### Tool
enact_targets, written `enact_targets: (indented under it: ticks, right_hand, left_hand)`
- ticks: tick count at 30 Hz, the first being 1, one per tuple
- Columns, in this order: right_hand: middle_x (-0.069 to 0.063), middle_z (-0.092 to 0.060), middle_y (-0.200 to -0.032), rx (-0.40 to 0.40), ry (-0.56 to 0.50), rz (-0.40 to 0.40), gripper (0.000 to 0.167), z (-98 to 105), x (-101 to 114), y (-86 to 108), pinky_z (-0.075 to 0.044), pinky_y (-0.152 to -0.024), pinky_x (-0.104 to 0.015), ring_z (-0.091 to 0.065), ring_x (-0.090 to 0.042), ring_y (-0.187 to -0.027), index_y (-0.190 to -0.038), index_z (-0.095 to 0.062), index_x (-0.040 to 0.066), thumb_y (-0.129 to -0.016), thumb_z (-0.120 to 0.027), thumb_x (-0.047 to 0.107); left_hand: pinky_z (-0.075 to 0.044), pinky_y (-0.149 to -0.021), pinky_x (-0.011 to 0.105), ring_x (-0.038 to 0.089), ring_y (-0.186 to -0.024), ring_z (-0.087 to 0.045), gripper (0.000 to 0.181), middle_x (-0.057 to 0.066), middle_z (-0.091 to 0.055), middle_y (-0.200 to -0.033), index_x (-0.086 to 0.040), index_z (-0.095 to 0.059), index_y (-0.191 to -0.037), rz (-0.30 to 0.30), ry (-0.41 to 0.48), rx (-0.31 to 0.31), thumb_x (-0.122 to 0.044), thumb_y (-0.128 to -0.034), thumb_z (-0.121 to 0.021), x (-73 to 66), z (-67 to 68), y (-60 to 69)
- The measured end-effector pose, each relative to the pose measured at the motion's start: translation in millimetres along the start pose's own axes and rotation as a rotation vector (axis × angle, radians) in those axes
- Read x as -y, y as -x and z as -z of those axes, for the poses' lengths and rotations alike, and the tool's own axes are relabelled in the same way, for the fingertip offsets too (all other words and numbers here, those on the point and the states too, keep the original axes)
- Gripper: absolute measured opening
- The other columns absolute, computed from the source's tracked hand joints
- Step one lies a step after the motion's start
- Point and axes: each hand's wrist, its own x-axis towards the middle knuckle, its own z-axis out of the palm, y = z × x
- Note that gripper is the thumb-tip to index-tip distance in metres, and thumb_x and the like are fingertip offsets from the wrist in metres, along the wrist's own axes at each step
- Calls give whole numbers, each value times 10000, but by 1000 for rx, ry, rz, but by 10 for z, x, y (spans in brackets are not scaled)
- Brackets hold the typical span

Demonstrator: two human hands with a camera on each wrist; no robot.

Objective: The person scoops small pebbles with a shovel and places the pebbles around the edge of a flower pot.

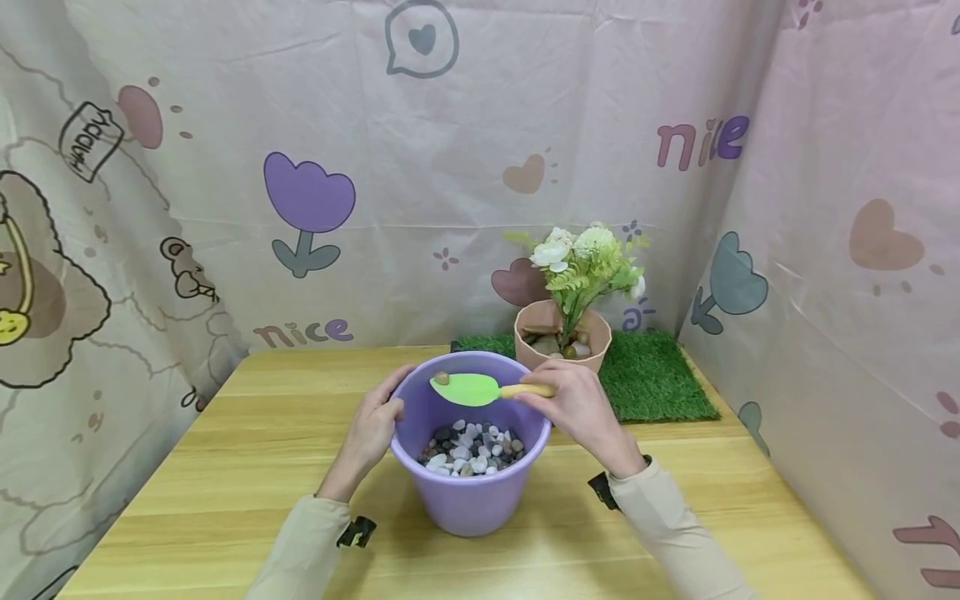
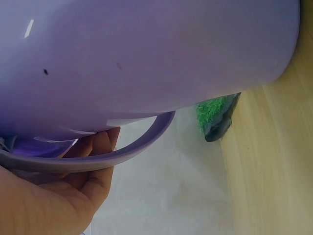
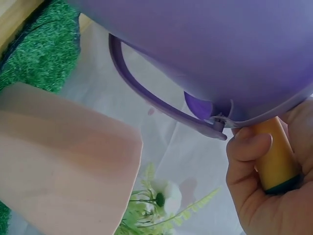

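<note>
A purple bucket (image 1: pixel 468 508) stands on the table, with white, grey and brown pebbles (image 1: pixel 467 454) at its bottom. My left hand (image 1: pixel 372 425) grips the bucket's left rim; in the left wrist view its fingers curl around the rim and the purple bail handle (image 2: pixel 132 151). Over the bucket's mouth, my right hand (image 1: pixel 576 404) holds a small trowel by its yellow handle (image 3: pixel 275 159). The trowel's light green blade (image 1: pixel 470 389) points left, and one brown pebble (image 1: pixel 442 378) sits near its tip. In the right wrist view the bucket wall hides the blade.
Behind the bucket to the right, a pink pot (image 1: pixel 527 346) holds stones and white artificial flowers (image 1: pixel 592 243). The pot stands on a green grass mat (image 1: pixel 660 392). A printed curtain (image 1: pixel 450 167) hangs around the wooden table (image 1: pixel 247 467).
</note>
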Motion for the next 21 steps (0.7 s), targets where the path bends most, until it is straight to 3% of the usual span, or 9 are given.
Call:
enact_targets:
  ticks: [10, 21]
  right_hand:
    - [53, -717, -863, -13, -6, -16, 197, -9, 5, 7, -547, -651, -212, -654, -79, -747, -895, -794, 160, -766, -812, 307]
    - [77, -716, -895, -15, 115, -17, 212, 18, 9, 35, -524, -606, -231, -644, -82, -738, -921, -792, 194, -775, -800, 348]
  left_hand:
    - [-392, -1069, 477, 291, -1281, -487, 680, 132, -500, -1466, -95, -482, -1444, -3, -12, -18, 36, -780, -426, 9, 3, -7]
    - [-370, -1106, 503, 315, -1335, -453, 676, 139, -471, -1490, -85, -465, -1454, 6, 3, -5, 40, -791, -416, 5, -8, -12]
